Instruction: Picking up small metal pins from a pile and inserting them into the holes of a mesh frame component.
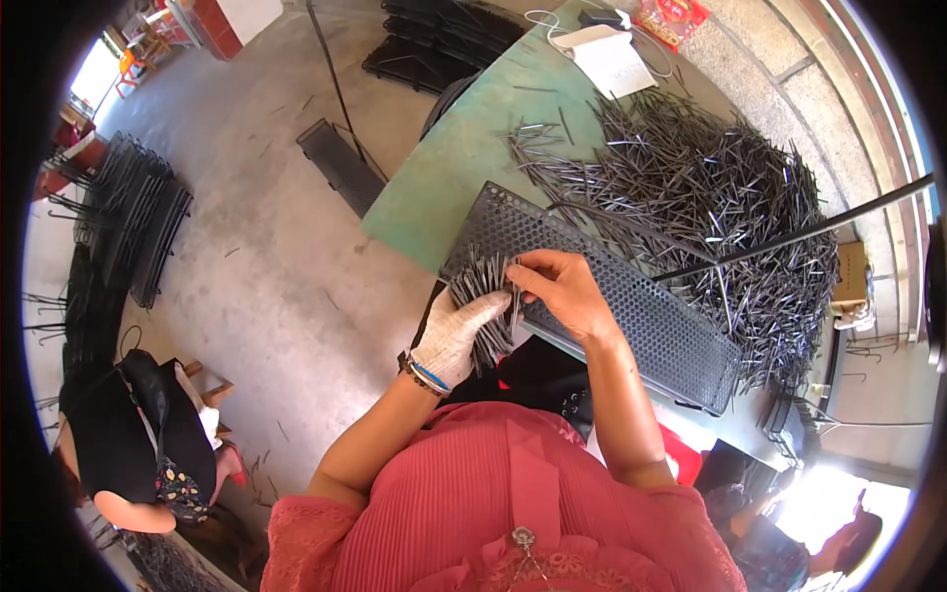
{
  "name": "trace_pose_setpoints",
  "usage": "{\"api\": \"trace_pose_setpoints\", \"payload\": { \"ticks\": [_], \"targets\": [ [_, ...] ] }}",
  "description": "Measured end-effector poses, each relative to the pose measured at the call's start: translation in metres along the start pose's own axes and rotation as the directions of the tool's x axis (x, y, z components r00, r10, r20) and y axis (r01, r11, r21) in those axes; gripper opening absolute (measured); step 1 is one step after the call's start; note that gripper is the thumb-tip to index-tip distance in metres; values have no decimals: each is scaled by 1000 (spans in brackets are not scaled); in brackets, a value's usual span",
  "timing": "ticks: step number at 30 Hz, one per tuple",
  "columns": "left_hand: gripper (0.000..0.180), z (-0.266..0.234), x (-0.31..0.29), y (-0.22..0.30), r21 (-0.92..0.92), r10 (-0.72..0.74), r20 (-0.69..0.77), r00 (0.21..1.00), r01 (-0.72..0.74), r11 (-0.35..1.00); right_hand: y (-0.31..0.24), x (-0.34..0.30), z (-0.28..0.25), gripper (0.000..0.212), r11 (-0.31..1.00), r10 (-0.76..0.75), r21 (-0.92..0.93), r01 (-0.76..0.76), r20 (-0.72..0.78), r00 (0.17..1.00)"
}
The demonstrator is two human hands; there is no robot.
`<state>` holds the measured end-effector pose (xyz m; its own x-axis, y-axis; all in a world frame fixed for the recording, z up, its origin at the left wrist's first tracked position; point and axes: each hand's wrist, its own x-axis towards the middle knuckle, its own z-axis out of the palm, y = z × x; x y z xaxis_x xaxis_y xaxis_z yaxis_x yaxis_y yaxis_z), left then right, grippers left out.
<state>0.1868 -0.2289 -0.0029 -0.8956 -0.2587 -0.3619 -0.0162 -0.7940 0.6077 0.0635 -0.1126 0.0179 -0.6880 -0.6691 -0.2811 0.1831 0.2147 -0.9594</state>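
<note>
My left hand [450, 333], in a white knitted glove, is closed round a thick bundle of thin dark strips [481, 279], its thumb lying across them. The strips fan out unevenly at the top and poke out below the hand. At the bundle's right edge my bare right hand [570, 294] pinches thumb and forefinger on the end of a strip. Just beyond and right of my hands, a long black perforated tray [631, 306] with a wire handle lies at the table's near edge. A big heap of similar loose strips [720, 197] covers the table behind it.
The green table [434, 187] carries a white paper [607, 64], cables and a red packet [673, 22]. A long dark rod [809, 227] crosses above the heap. Another black tray [340, 163] is on the floor; tray stacks [128, 217] stand left. A person [148, 434] sits lower left.
</note>
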Motion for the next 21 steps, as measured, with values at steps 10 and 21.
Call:
{"api": "trace_pose_setpoints", "payload": {
  "ticks": [10, 21],
  "targets": [
    [24, 10, -8, 1, -152, -296, -56, 953, 285, 946, -15, 41, -18, 24, 877, -465, -59, 478, -359, 809],
    [23, -8, -15, -1, 34, -345, -67, 936, 347, 937, 3, 77, -5, 19, 757, -642, -476, 448, -418, 642]
  ]
}}
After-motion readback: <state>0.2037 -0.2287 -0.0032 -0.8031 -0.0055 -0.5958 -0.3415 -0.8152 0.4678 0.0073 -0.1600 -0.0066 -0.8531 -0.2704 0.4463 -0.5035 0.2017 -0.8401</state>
